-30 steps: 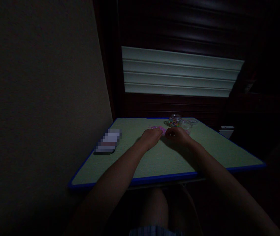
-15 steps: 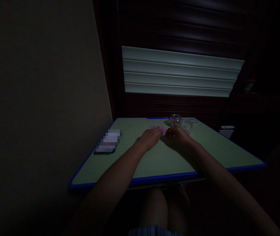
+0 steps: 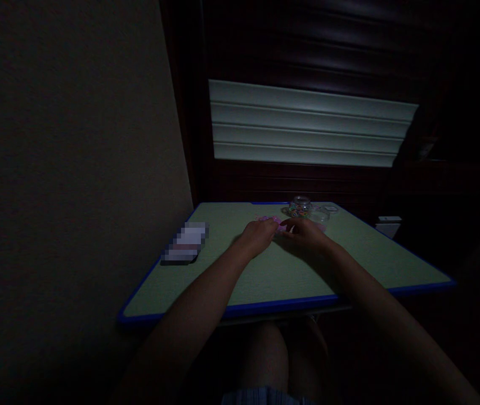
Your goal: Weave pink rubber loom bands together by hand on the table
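Head view: thumb and forefinger of my right hand (image 3: 306,232) have parted since the earlier frame, slightly open, nothing discernible between. My left hand (image 3: 259,235) bends over the pink pieces (image 3: 269,219), at its one o'clock; cannot tell its grip. Jar (image 3: 301,200) at my right's twelve. Judgement: pinch lightly, left steady.

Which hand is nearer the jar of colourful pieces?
Right. The right hand is just on the near side of the jar; the left hand is farther off to its left, by the pink pile.
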{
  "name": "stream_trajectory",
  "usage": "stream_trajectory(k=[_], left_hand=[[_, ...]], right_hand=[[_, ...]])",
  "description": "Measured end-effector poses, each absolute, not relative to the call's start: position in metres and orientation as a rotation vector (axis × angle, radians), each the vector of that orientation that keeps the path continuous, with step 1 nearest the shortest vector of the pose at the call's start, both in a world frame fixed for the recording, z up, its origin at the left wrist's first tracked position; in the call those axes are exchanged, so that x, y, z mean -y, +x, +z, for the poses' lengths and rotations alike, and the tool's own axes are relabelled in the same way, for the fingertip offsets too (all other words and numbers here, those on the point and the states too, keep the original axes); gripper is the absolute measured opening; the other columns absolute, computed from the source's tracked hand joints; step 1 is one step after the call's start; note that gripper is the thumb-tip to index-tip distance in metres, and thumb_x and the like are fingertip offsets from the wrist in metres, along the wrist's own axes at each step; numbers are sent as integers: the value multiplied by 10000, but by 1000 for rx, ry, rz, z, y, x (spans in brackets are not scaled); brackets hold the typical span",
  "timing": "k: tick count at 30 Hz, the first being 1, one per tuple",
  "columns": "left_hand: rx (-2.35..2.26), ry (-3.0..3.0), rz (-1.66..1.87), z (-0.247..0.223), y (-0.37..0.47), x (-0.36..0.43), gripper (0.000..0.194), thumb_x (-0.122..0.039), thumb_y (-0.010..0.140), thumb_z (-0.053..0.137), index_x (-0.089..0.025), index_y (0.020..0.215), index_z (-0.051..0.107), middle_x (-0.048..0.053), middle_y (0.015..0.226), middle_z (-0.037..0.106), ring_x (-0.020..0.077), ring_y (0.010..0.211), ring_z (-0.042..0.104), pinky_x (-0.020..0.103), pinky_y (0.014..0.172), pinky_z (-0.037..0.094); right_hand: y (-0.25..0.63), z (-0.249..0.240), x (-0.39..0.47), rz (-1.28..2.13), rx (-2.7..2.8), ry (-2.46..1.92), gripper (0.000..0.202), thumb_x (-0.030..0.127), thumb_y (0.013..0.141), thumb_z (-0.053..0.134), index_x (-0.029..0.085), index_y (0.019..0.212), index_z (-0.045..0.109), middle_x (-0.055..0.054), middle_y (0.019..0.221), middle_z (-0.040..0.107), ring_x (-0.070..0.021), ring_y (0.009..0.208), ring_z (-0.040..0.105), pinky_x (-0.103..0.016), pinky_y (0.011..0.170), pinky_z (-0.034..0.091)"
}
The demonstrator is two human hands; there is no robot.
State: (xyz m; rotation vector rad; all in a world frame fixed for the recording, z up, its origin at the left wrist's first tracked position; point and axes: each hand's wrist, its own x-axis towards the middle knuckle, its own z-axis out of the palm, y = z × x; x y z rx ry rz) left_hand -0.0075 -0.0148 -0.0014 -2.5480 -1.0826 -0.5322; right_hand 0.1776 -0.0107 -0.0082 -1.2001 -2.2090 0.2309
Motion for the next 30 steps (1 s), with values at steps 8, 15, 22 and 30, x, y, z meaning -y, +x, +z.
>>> stream_trajectory(k=[8, 15, 22, 30], left_hand=[[1089, -2562, -520, 1, -7, 18, 208, -186, 880, 355, -170, 961, 545, 56, 955, 609, 167, 911, 562, 274, 782, 425], [1091, -2557, -512, 2, -7, 17, 213, -202, 884, 343, -168, 957, 540, 57, 981, 606, 171, 904, 559, 276, 766, 424], [1078, -2573, -523, 1, -7, 17, 221, -206, 881, 342, -177, 970, 543, 56, 955, 612, 178, 880, 564, 282, 741, 421], [1063, -2564, -514, 1, -7, 18, 228, -190, 881, 332, -168, 948, 549, 61, 944, 613, 180, 875, 567, 284, 749, 418]], right_hand=[[179, -10, 7, 180, 2266, -1186, 209, 252, 759, 529, 132, 857, 669, -58, 762, 661, -117, 601, 550, -206, 543, 391], [180, -12, 3, 166, 2254, -1185, 188, 228, 743, 537, 130, 837, 667, -58, 770, 664, -120, 615, 560, -216, 570, 402], [178, -11, 8, 281, 2218, -1215, 293, 337, 770, 532, 127, 935, 651, -56, 751, 655, -117, 585, 549, -206, 517, 389], [179, -12, 5, 213, 2237, -1205, 173, 202, 741, 526, 122, 819, 658, -69, 751, 664, -124, 597, 565, -219, 551, 405]])
